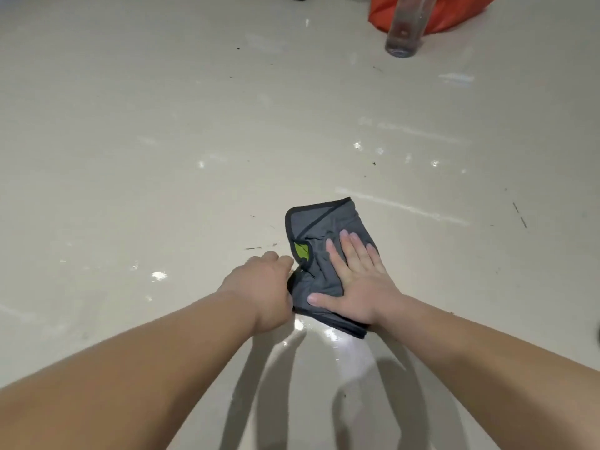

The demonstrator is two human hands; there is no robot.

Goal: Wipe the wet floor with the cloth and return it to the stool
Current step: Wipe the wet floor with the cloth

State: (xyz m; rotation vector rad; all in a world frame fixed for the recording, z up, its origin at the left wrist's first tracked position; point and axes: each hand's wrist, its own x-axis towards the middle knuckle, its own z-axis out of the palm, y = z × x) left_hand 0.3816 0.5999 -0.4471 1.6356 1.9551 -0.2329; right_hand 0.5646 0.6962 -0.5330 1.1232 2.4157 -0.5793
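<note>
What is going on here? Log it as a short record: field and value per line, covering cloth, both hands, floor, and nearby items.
cloth: grey cloth, dark-edged, green tag, folded and lying on the floor
right hand: right hand flat, fingers spread, pressing on the cloth
left hand: left hand curled at the cloth's left edge; actual grip hidden
floor: pale glossy floor, shiny wet patches, most just below the cloth, plus dark specks
nearby items: clear bottle standing top right, orange bag behind it
stool: not in view
</note>
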